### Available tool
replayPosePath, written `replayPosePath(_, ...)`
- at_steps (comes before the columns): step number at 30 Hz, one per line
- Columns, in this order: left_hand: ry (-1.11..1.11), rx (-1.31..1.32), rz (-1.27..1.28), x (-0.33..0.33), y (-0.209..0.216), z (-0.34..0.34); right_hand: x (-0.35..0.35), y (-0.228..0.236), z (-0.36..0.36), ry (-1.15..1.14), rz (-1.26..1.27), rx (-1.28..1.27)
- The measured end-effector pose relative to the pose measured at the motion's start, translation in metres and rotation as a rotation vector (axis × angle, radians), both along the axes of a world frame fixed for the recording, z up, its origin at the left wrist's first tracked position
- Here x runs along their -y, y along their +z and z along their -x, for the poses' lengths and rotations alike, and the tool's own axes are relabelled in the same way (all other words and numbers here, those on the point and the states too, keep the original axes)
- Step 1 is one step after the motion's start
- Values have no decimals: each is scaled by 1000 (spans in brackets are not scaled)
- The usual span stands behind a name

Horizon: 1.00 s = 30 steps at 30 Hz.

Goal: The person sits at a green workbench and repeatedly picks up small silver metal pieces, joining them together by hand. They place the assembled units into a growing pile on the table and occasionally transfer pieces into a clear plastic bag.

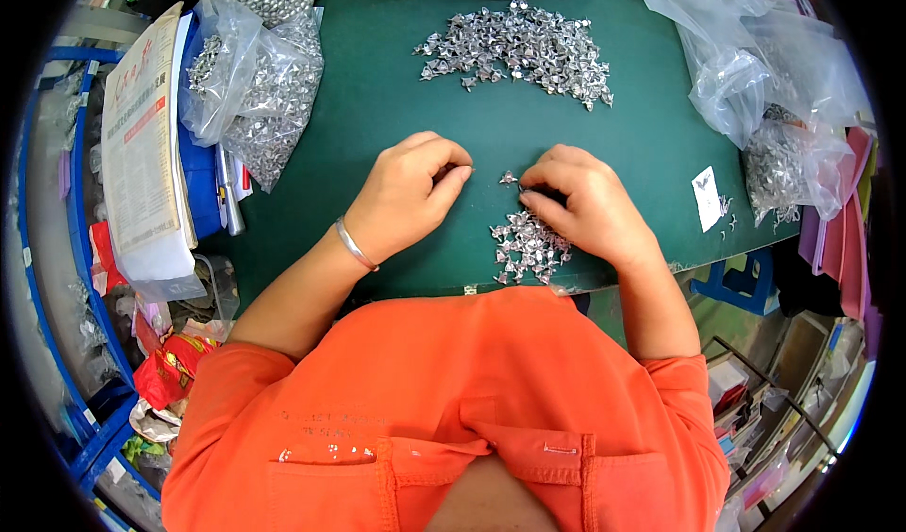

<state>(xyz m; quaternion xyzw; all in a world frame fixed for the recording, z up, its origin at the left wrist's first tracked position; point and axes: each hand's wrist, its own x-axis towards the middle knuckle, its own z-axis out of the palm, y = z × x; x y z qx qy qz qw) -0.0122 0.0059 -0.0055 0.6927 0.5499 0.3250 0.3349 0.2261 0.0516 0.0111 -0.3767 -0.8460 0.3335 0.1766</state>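
Small silvery metal pieces with pointed prongs lie in a large heap point(519, 49) at the far side of the green table. A smaller pile point(530, 247) of the same pieces sits near the front edge, under my right hand point(587, 203). One single metal piece point(508, 178) rests between my hands, close to the right fingertips. The right thumb and fingers are bent together, and what they pinch is too small to make out. My left hand point(408, 192), with a bangle at its wrist, has thumb and index finger closed; anything between them is hidden.
Clear bags of metal parts stand at the far left point(274, 88) and right point(779, 164). A white tag point(706, 199) lies at right beside a few loose pieces. Stacked newspapers point(146, 145) and a blue rack point(80, 249) flank the left; a blue stool point(741, 282) stands below right.
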Motion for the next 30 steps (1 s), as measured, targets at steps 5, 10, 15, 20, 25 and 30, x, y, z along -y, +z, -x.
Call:
replayPosePath(5,16,-76,-114,-2,-6,-1,-2,-3,-2,-91,127,-29)
replayPosePath(10,69,-43,-175,-5,-9,-4,1,2,2,-43,-40,57)
replayPosePath(15,30,113,-95,0,4,-12,2,0,10,-178,136,-56)
replayPosePath(20,-57,190,-225,7,5,-18,9,-2,17,-194,692,-369)
replayPosePath(25,-54,243,-240,4,2,-13,9,3,17,-96,672,-474)
replayPosePath(30,507,7,-550,-26,38,42,-2,7,26,-115,36,-236)
